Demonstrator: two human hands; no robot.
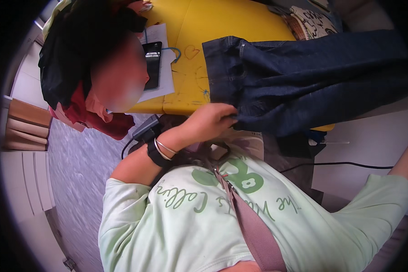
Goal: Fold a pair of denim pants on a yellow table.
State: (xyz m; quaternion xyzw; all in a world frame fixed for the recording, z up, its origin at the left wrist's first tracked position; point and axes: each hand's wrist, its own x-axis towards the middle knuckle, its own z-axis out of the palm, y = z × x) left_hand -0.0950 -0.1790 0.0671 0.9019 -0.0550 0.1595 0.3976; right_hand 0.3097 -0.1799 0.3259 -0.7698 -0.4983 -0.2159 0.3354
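Note:
Dark blue denim trousers [285, 78] lie stretched across the yellow padded tabletop [204, 20], waistband to the left and legs running off towards the right rim. At the near edge, my left hand [212, 119] has its fingers and thumb closed on the fabric by the lower end of the waistband. A black wristband [156, 153] and a silver bangle [165, 149] are on that wrist. My right hand is out of view; only the forearm [406, 163] shows at the right edge, near the trouser legs.
On the left is a heap of black, red and pink clothes [68, 61], partly blurred. A black smartphone [153, 64] rests on white paper [168, 78]. Folded clothes [312, 22] lie at the back right. A black device [146, 128] and a black cable [340, 164] are below the table's edge.

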